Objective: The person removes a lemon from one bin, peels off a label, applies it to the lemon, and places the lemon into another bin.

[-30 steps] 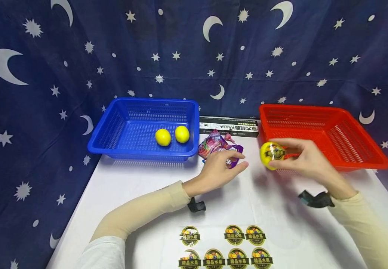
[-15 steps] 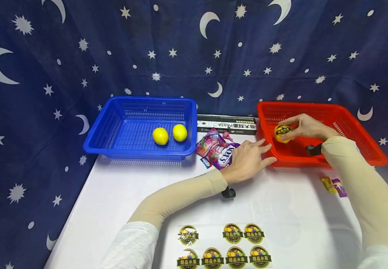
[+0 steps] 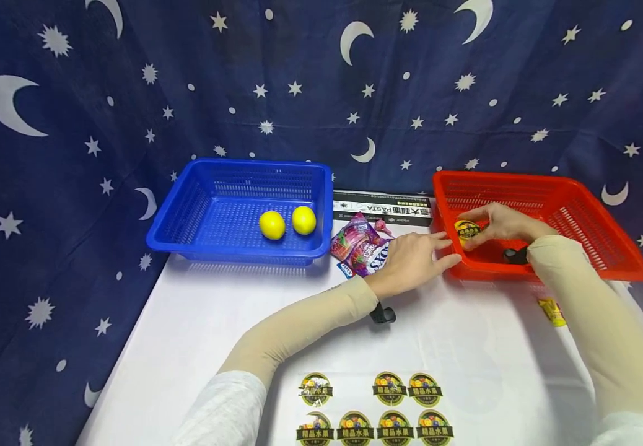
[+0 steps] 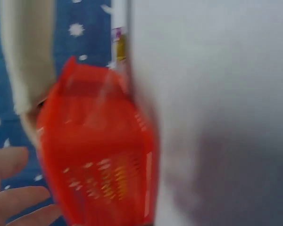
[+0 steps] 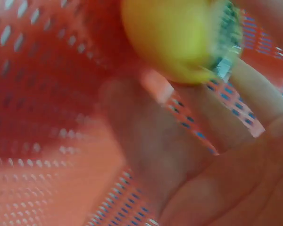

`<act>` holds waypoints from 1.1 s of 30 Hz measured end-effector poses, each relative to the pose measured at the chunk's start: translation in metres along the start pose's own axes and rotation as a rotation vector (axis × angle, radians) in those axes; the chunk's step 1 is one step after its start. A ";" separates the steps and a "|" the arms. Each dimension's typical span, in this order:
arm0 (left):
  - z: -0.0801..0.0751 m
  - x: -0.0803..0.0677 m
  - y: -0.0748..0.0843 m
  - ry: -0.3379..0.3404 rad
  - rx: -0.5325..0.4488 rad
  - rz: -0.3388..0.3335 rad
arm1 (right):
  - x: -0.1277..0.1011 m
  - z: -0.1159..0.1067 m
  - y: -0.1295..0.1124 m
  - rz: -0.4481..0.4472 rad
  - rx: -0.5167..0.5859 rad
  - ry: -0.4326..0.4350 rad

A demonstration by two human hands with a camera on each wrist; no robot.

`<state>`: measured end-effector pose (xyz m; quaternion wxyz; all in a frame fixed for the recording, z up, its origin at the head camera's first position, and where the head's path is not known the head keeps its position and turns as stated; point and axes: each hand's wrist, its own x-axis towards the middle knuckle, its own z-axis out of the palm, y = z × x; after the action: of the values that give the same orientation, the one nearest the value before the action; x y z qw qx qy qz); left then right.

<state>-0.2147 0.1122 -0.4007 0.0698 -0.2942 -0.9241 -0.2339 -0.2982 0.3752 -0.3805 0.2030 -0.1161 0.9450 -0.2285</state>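
Right hand holds a stickered lemon low inside the red basket; left hand steadies the basket's near corner.

A dark blue cloth (image 3: pixel 76 124) printed with white moons and stars hangs behind and drapes round a white table (image 3: pixel 199 322). On the table stand two slotted plastic baskets, well apart: a blue basket (image 3: pixel 188 214) holding two plain lemons (image 3: pixel 288 223) side by side, and the red basket (image 3: pixel 606 248). Between the baskets lie a flat black pasta box (image 3: pixel 380 207) and shiny purple sweet bags (image 3: pixel 357 244). A sheet of round stickers (image 3: pixel 377 406) lies at the near edge. The left hand (image 3: pixel 411 263) rests with straight fingers touching the red basket's corner, gripping nothing. The right hand (image 3: pixel 502 224) reaches into the basket, its fingers curled round the smooth yellow lemon (image 3: pixel 468 230), whose round sticker faces up.
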 end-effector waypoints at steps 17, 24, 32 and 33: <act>-0.188 -0.036 -0.194 -0.356 0.156 -0.269 | -0.056 0.044 -0.127 -0.359 -0.040 0.487; -0.183 -0.040 -0.264 -0.666 0.200 -0.343 | -0.019 0.121 -0.181 -0.530 0.041 0.488; -0.161 -0.035 -0.266 -0.604 0.215 -0.286 | 0.020 0.158 -0.219 -0.541 0.116 0.421; -0.160 -0.034 -0.265 -0.598 0.224 -0.275 | 0.021 0.160 -0.221 -0.535 0.121 0.417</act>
<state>-0.3412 -0.1713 -0.3724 -0.2043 -0.2129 -0.9546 -0.0417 -0.2194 0.1153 -0.4116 -0.0552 -0.2982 0.8871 -0.3479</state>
